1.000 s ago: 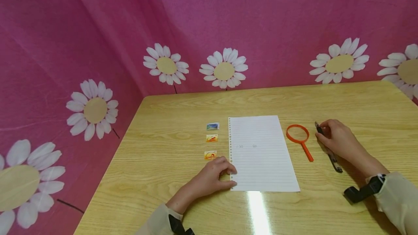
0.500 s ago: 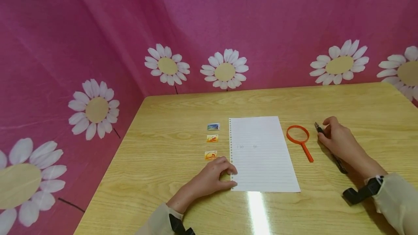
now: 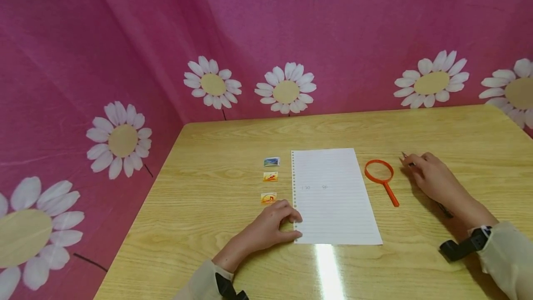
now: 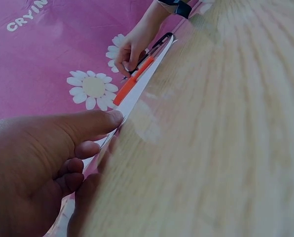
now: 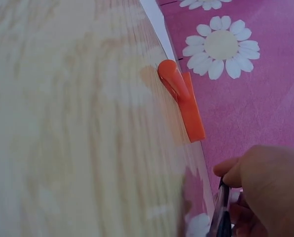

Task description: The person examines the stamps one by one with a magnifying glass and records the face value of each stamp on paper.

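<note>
At the right of the head view my right hand pinches a black pen. Most of the pen is hidden under the hand there; the right wrist view shows the black pen between thumb and fingers. My left hand rests at the lower left edge of a lined, punched sheet of paper, thumb and fingertips touching it, fingers relaxed. Faint handwritten figures stand on the sheet. Left of it lie a blue stamp-like piece and two yellow ones, the upper and the lower.
An orange magnifying glass lies between the paper and my right hand. The wooden table ends at a pink curtain with white daisies, behind and at the left. Light glares on the table below the sheet.
The pen has turned and slid under my right hand, so less of it shows. The right fingers have shifted along it. My left hand and the paper have stayed put.
</note>
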A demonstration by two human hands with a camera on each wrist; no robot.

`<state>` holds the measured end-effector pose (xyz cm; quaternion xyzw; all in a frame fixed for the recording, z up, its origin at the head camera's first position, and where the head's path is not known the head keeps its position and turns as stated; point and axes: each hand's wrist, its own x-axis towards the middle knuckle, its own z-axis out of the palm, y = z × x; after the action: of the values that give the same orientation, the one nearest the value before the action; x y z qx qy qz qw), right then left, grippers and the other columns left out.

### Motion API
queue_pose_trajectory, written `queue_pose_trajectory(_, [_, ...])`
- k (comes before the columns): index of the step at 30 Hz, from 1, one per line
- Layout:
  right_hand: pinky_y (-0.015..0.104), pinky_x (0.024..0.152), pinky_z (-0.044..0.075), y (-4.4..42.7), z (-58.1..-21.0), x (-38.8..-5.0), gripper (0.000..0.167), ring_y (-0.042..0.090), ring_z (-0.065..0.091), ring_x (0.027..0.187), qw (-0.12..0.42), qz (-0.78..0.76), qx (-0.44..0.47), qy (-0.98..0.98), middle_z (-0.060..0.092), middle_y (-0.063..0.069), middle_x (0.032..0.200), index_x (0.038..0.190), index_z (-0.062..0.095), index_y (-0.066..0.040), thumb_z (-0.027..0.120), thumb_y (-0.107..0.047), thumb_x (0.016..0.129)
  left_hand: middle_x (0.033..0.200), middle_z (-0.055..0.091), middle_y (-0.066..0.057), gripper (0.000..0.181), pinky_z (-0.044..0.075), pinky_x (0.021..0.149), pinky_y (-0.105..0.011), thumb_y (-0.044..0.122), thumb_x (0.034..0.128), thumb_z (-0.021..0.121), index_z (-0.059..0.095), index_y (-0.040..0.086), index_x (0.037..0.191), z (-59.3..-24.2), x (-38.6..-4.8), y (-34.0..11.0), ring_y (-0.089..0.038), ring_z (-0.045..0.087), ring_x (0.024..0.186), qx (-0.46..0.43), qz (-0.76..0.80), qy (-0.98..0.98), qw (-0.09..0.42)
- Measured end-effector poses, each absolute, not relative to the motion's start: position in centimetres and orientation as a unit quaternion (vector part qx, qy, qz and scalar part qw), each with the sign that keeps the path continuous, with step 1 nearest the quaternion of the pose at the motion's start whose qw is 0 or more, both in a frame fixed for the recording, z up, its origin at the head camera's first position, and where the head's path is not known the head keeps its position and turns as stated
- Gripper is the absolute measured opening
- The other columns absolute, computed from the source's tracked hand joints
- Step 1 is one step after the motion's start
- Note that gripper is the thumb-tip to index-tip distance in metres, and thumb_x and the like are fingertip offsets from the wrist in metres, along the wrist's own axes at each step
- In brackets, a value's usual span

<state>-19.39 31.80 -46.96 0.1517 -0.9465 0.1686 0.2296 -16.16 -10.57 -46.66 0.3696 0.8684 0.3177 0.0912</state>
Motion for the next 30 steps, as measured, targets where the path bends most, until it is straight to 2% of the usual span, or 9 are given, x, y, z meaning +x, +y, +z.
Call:
queue_pose_trajectory(6, [0.052,0.063,0.048,32.6,-46.9,-19.0,0.025,0.033,0.057,0.073,0.225,0.172,0.166,-0.944,0.06,0.019,0.081,0.097,0.063,-0.001,0.068,0.014,0.078,0.093,0.057,0.004,0.023,0.042,0.082,-0.017,0.027,0.085,0.077,0.067,0.016,0.103,-46.6,-16.0,-10.5,-0.004,0.049,0.087,0.368,0.322,0.867,0.094])
queue_pose_trajectory(12, [0.059,0.073,0.051,34.1,-46.6,-18.5,0.033,0.042,0.063,0.087,0.202,0.166,0.177,-0.949,0.065,0.025,0.097,0.108,0.061,-0.001,0.064,0.017,0.08,0.094,0.057,0.004,0.024,0.042,0.082,-0.017,0.027,0.0854,0.076,0.067,0.016,0.104,-46.6,-16.0,-10.5,-0.004,0.049,0.087,0.372,0.322,0.866,0.094])
queue_pose_trajectory(15, [0.05,0.072,0.052,34.7,-46.7,-18.4,0.042,0.039,0.064,0.089,0.216,0.155,0.198,-0.943,0.067,0.023,0.1,0.11,0.062,-0.002,0.066,0.02,0.074,0.094,0.057,0.004,0.024,0.043,0.082,-0.017,0.027,0.0854,0.076,0.067,0.016,0.104,-46.6,-16.1,-10.6,-0.004,0.049,0.088,0.371,0.322,0.866,0.095])
queue_pose_trajectory(17, [0.031,0.072,0.053,35.1,-46.8,-18.5,0.048,0.035,0.065,0.088,0.231,0.147,0.208,-0.939,0.068,0.02,0.101,0.111,0.063,-0.003,0.07,0.021,0.07,0.094,0.057,0.004,0.024,0.043,0.082,-0.017,0.027,0.0853,0.077,0.067,0.016,0.104,-46.6,-16.1,-10.6,-0.004,0.049,0.088,0.37,0.322,0.866,0.095])
queue_pose_trajectory(19, [0.014,0.074,0.047,35.4,-46.9,-18.5,0.051,0.032,0.064,0.087,0.239,0.143,0.211,-0.937,0.068,0.018,0.101,0.111,0.063,-0.004,0.072,0.02,0.067,0.094,0.057,0.004,0.024,0.043,0.082,-0.017,0.027,0.0853,0.077,0.067,0.016,0.104,-46.6,-16.2,-10.6,-0.004,0.049,0.088,0.371,0.321,0.866,0.093])
queue_pose_trajectory(21, [0.003,0.074,0.037,35.7,-47.1,-18.6,0.055,0.03,0.063,0.084,0.249,0.141,0.218,-0.933,0.069,0.016,0.1,0.11,0.064,-0.006,0.076,0.02,0.063,0.094,0.057,0.004,0.024,0.043,0.082,-0.017,0.027,0.0853,0.077,0.067,0.016,0.104,-46.6,-16.2,-10.6,-0.004,0.049,0.088,0.37,0.321,0.867,0.093])
queue_pose_trajectory(22, [0.0,0.074,0.034,35.8,-47.2,-18.7,0.056,0.027,0.062,0.083,0.257,0.138,0.222,-0.931,0.069,0.014,0.098,0.109,0.064,-0.006,0.078,0.02,0.061,0.094,0.057,0.004,0.024,0.043,0.082,-0.017,0.027,0.0853,0.077,0.067,0.016,0.104,-46.7,-16.2,-10.5,-0.004,0.05,0.088,0.37,0.32,0.867,0.093])
queue_pose_trajectory(26, [0.004,0.073,0.039,36.0,-47.4,-18.8,0.059,0.017,0.059,0.078,0.285,0.139,0.237,-0.918,0.069,0.008,0.091,0.104,0.068,-0.008,0.082,0.019,0.054,0.094,0.057,0.004,0.024,0.043,0.082,-0.017,0.027,0.0852,0.077,0.067,0.016,0.104,-46.7,-16.2,-10.5,-0.004,0.05,0.088,0.368,0.321,0.868,0.094])
queue_pose_trajectory(30, [0.002,0.073,0.037,36.0,-47.4,-18.6,0.055,0.004,0.055,0.077,0.274,0.149,0.224,-0.924,0.069,0.005,0.09,0.103,0.068,-0.009,0.083,0.015,0.056,0.094,0.057,0.004,0.023,0.043,0.082,-0.018,0.027,0.0854,0.077,0.067,0.016,0.103,-46.7,-16.3,-10.6,-0.004,0.05,0.088,0.37,0.321,0.867,0.09])
